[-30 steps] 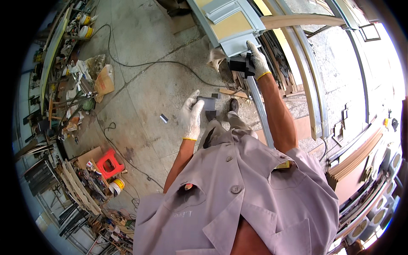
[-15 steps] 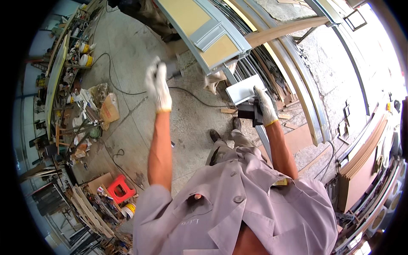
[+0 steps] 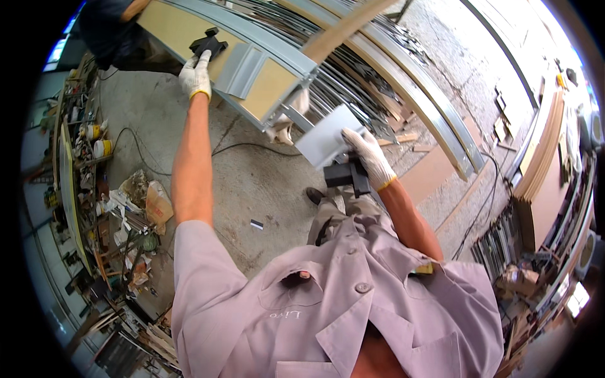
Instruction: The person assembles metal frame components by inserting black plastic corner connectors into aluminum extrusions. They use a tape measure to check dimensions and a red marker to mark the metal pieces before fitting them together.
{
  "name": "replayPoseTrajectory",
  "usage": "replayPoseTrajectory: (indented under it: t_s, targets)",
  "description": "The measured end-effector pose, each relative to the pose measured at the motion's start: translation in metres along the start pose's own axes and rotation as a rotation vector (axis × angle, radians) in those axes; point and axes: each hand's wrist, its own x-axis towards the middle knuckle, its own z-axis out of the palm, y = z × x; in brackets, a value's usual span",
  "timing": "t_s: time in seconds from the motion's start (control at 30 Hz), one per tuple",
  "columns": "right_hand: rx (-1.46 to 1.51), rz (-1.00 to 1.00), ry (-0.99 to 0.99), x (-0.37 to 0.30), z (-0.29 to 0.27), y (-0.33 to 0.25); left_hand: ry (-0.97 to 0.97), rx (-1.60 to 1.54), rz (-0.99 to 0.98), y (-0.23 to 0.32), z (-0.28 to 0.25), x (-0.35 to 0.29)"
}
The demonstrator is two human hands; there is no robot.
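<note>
My left hand (image 3: 195, 79), in a white knitted glove, reaches forward with its fingers closed round a black blocky piece (image 3: 208, 43). That piece is over or on the yellow-topped, grey-edged bench (image 3: 280, 88); contact is hard to judge. Beside it on the bench top lies a short grey metal profile (image 3: 239, 69). At the right, my gloved right hand (image 3: 370, 157) grips a pale silver metal piece (image 3: 331, 135), thumb along its edge. A black angular block (image 3: 346, 175) sits under the same hand, apparently held with it; the fingers below are hidden.
Another person's arm (image 3: 133, 9) is at the bench's far left end. Long metal profiles (image 3: 334, 79) and a wooden beam (image 3: 346, 28) lie behind the bench. A cable (image 3: 246, 145) crosses the concrete floor. Cluttered shelving (image 3: 94, 183) lines the left; stacked boards (image 3: 539, 170) stand right.
My left hand has moved from over the floor to the bench top with the black piece. My right hand keeps its hold on the silver piece. The whole view has shifted.
</note>
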Motion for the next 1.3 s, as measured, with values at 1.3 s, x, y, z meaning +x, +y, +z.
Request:
replayPoseTrajectory:
  t_s: [1.3]
  targets:
    - [0.038, -0.434, 0.238, -0.043, 0.158, 0.092, -0.023, -1.573, -0.665, 0.05, -0.145, -0.437]
